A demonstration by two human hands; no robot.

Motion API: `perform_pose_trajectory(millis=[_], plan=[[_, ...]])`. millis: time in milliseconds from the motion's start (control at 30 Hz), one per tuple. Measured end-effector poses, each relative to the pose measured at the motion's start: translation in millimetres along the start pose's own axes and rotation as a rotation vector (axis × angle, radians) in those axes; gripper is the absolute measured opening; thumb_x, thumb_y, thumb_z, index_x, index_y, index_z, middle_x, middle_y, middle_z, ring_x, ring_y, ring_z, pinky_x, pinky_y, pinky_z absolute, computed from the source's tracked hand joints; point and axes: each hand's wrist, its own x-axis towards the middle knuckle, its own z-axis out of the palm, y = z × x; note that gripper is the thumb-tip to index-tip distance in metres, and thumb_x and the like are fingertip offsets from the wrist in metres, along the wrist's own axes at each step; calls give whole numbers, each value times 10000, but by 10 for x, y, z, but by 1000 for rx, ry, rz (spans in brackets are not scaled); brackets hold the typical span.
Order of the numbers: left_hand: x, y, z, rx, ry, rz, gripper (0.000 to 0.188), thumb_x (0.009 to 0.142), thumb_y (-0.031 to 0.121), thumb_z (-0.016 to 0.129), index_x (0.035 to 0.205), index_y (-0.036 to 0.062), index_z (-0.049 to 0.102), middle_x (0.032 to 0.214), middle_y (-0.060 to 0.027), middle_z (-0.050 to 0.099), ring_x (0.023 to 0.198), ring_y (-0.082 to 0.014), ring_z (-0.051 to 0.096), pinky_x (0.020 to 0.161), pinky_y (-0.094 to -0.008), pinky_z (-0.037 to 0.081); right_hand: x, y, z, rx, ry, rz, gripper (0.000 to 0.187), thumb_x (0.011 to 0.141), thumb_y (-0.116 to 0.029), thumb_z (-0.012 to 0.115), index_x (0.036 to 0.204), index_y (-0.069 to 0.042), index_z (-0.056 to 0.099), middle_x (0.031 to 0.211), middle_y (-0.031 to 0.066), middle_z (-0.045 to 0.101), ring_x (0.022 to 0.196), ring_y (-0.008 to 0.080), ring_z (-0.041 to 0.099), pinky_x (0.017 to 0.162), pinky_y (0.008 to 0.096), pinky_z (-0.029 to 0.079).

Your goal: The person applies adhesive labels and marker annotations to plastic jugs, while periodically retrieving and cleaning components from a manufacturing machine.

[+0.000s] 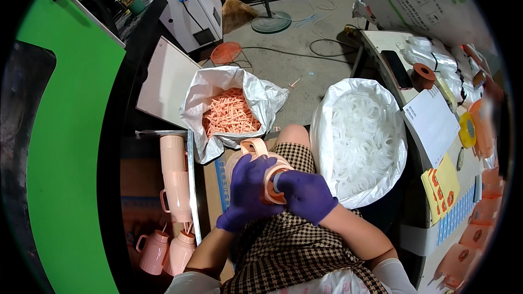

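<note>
In my lap lies a pink plastic jug body (275,164), its handle (255,145) pointing away from me and its round open end turned towards me. My left hand (248,188), in a purple glove, is wrapped over the jug's left side. At the open end, my purple-gloved right hand (308,193) has its fingers closed around a small whitish piece at the rim; what it is stays mostly hidden. Ahead of the jug, a white sack (193,95) holds many small pink plastic strips (231,113). To the right, another white sack (400,147) is filled with clear plastic rings (362,136).
On the left, several pink jugs (154,251) sit beside a metal-edged panel (193,185). At right, a table carries a phone (396,69), a brown roll (423,76), paper sheets (433,122), yellow tape (467,129) and more pink parts (460,264). Cables (294,50) cross the floor.
</note>
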Motion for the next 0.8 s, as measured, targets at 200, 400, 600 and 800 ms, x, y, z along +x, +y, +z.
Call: perform_pose_trajectory(millis=[200,400,600,800], plan=[[62,96,143,-7,89,57,804,598,397,859,1273,68,574,1195,-156,628,1150,-399,575,1110,-524,351,20,-36,113,22,101,36,203,766,-106,704,967,-78,697,841,146,688,774,351,683,701,407,560],[65,176,243,-97,-163,-34,834,620,346,863,1320,39,530,1283,-182,557,1269,-393,488,1121,-501,323,-172,346,171,50,178,-157,259,735,-273,766,836,-75,632,736,119,636,695,315,659,629,365,518],[216,460,269,176,-191,265,622,799,324,775,1246,-55,566,1218,-164,629,1165,-381,583,1119,-545,322,-625,445,88,-627,-248,-300,206,916,-102,561,1070,-22,672,1007,77,707,913,223,675,794,337,537],[-79,497,176,383,-80,740,536,933,468,570,1306,83,560,1422,-115,500,1330,-294,464,1069,-667,293,-2216,278,-1346,-387,742,65,261,820,-39,759,1075,-14,708,1053,154,707,986,343,675,887,424,548]])
